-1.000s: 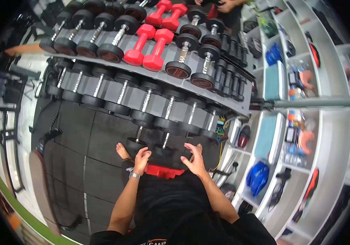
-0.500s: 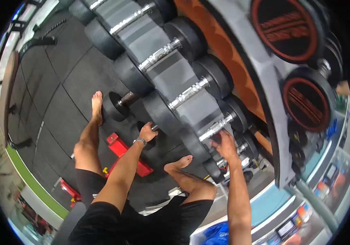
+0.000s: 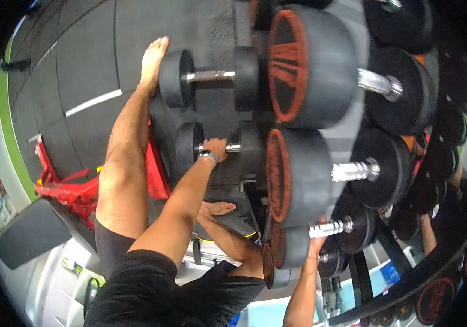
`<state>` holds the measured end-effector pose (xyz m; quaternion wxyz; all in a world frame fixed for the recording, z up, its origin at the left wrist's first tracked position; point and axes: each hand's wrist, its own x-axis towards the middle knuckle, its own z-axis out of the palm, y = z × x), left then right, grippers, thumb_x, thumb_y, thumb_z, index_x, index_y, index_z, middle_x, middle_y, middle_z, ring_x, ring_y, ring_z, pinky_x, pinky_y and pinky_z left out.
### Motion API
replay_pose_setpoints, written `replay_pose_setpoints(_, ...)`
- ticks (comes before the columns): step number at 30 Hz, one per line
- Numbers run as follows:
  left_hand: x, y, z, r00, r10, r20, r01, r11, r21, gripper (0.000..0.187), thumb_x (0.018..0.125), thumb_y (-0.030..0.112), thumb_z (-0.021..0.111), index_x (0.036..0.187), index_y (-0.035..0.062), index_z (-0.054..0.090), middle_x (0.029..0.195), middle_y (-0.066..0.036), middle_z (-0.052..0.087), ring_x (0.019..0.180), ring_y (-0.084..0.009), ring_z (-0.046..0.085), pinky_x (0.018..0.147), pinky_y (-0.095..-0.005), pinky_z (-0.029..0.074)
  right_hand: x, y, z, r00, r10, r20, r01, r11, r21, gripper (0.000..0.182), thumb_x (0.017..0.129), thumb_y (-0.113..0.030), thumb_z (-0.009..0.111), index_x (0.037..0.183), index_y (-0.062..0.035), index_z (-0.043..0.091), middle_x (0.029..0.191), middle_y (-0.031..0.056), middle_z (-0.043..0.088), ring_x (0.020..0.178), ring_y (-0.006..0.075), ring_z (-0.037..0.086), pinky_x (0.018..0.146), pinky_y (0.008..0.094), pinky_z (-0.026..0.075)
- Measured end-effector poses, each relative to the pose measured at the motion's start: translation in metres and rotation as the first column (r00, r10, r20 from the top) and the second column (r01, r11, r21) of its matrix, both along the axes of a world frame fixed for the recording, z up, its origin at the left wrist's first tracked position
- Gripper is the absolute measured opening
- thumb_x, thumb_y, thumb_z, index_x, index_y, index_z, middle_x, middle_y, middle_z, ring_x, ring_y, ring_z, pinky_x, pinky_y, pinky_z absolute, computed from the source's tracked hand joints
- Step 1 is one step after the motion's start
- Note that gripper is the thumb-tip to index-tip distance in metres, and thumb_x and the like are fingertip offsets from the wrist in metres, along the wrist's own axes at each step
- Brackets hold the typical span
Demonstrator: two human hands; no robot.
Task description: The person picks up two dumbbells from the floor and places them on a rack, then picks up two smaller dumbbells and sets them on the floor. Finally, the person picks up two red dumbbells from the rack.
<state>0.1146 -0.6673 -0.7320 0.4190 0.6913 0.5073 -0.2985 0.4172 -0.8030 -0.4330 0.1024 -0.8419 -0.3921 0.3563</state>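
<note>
My left hand (image 3: 216, 149), with a watch on its wrist, is closed around the metal handle of a black dumbbell (image 3: 190, 143) on the dark floor. Just beyond it lies a second floor dumbbell (image 3: 177, 79), near my bare left foot (image 3: 155, 54). On the right, my right hand (image 3: 316, 244) is wrapped at the chrome handle of a rack dumbbell (image 3: 293, 246) with black heads. Part of that hand's fingers is hidden by the handle.
Larger dumbbells with red-marked ends (image 3: 312, 65) fill the rack beside me. A red metal frame (image 3: 157, 163) stands behind my left leg. A dark padded bench (image 3: 31, 234) is at lower left. A mirror (image 3: 430, 240) on the right reflects an arm.
The view has turned, bringing the rack's dumbbell ends into sight. My right hand has gone from open beside the rack to gripping a handle. My left hand keeps hold of the floor dumbbell.
</note>
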Motion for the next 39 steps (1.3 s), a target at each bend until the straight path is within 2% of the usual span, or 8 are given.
replay_pose_setpoints(3,-0.001,0.024,0.022,0.997,0.070,-0.006,-0.071,0.992,-0.100,0.032,0.077,0.028,0.070,0.101,0.0073,0.072,0.102,-0.018,0.072,0.099,-0.0354,0.069,0.086,-0.0455,0.054,0.049,-0.104,-0.043,0.981,0.073,0.179,-0.092,0.990,0.102,0.039,0.081,-0.008,0.064,0.117,0.0033,0.055,0.106,0.0152,0.063,0.094,0.0212,0.057,0.091,0.0356,0.046)
replay_pose_setpoints(6,-0.008,0.030,0.011,0.999,0.028,0.024,-0.025,0.995,-0.094,0.033,0.076,0.027,0.068,0.100,0.0052,0.072,0.101,-0.020,0.071,0.096,-0.0365,0.069,0.085,-0.0446,0.055,0.054,-0.113,-0.044,0.987,0.141,0.080,-0.139,0.990,-0.038,0.062,0.086,0.005,0.060,0.144,0.0033,0.037,0.130,0.0227,0.054,0.115,0.0325,0.056,0.101,0.0436,0.045)
replay_pose_setpoints(8,-0.008,0.020,0.002,0.998,0.034,0.056,-0.032,0.999,-0.037,0.035,0.075,0.027,0.066,0.101,0.0044,0.072,0.099,-0.022,0.071,0.095,-0.0372,0.069,0.085,-0.0438,0.056,0.051,-0.094,-0.040,0.986,-0.156,-0.058,0.158,0.987,0.022,0.026,0.084,-0.005,0.060,0.109,-0.0023,0.056,0.095,0.0153,0.063,0.086,0.0303,0.060,0.081,0.0424,0.049)
replay_pose_setpoints(11,-0.003,0.020,0.015,0.999,0.040,0.028,-0.038,0.998,-0.045,0.034,0.074,0.024,0.065,0.100,0.0043,0.073,0.099,-0.021,0.071,0.095,-0.0366,0.069,0.084,-0.0434,0.056,0.021,-0.057,-0.035,0.797,-0.477,-0.371,0.538,0.839,0.078,0.024,0.080,-0.008,0.063,0.102,0.0001,0.057,0.093,0.0094,0.060,0.086,0.0185,0.055,0.084,0.0337,0.046)
replay_pose_setpoints(13,0.000,0.019,0.010,0.998,0.054,0.015,-0.054,0.998,-0.031,0.033,0.073,0.024,0.066,0.099,0.0045,0.074,0.098,-0.021,0.071,0.094,-0.0359,0.070,0.083,-0.0432,0.056,-0.005,0.001,-0.001,0.988,-0.153,-0.031,0.155,0.978,0.140,0.024,0.069,-0.003,0.068,0.081,-0.0068,0.048,0.076,0.0011,0.046,0.070,0.0125,0.044,0.066,0.0288,0.039)
replay_pose_setpoints(16,0.004,0.018,0.018,0.999,0.038,-0.027,-0.038,0.999,-0.014,0.030,0.074,0.024,0.064,0.098,0.0087,0.075,0.099,-0.019,0.072,0.095,-0.0341,0.070,0.085,-0.0416,0.056,-0.018,0.019,0.007,0.969,-0.239,-0.069,0.246,0.962,0.120,0.032,0.058,0.007,0.066,0.077,-0.0082,0.045,0.070,-0.0021,0.040,0.063,0.0104,0.039,0.059,0.0265,0.034)
replay_pose_setpoints(35,0.077,-0.035,0.026,0.997,0.072,0.009,-0.073,0.997,0.035,0.025,0.080,0.023,0.066,0.098,0.0085,0.073,0.103,-0.015,0.072,0.095,-0.0293,0.071,0.082,-0.0416,0.056,-0.003,-0.012,-0.008,0.923,-0.368,-0.113,0.379,0.922,0.086,0.033,0.063,-0.005,0.074,0.077,-0.0100,0.045,0.073,-0.0032,0.037,0.066,0.0109,0.036,0.060,0.0265,0.030)
replay_pose_setpoints(39,0.093,-0.008,0.014,0.993,0.119,0.021,-0.119,0.928,0.353,0.027,0.086,0.027,0.059,0.100,0.0061,0.068,0.101,-0.016,0.069,0.096,-0.0284,0.066,0.083,-0.0411,0.052,-0.009,0.000,-0.001,0.954,-0.292,-0.065,0.297,0.950,0.092,0.043,0.055,-0.008,0.082,0.075,-0.0103,0.045,0.070,-0.0037,0.036,0.065,0.0117,0.035,0.059,0.0277,0.031)
